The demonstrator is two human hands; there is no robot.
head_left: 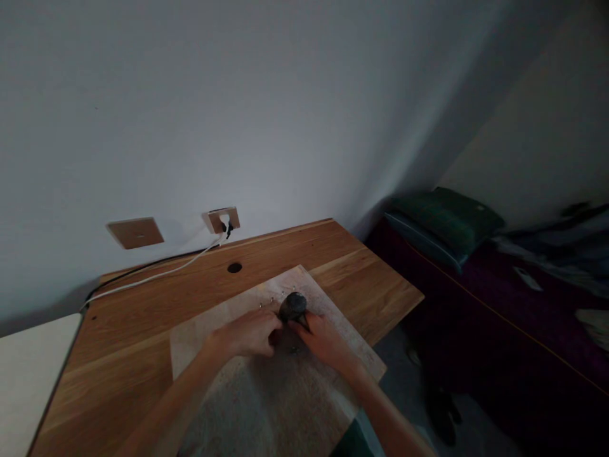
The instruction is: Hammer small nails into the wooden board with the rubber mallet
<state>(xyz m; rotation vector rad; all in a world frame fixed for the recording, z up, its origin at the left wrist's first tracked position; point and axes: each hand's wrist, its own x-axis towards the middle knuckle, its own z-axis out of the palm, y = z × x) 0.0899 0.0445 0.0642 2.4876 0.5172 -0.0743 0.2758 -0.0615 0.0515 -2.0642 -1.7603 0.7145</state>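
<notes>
Dark lump sits far-middle on the beige mat. Your left hand and right hand are half-curled with fingertips on its near side; gripping or just touching, can't tell. Press it flat and brace your wrists. It's roundish, long axis roughly left-right, facing unclear.

The scene is dim and underexposed, with muted colours. Soft light spreads over the wall at centre frame and fades to grey at the upper left; the right side sinks into deep shadow, where the bed is smeared and blurred. The worktop shows only a faint, even sheen. The left hand and right hand look soft; the dark object between them loses all detail.
</notes>
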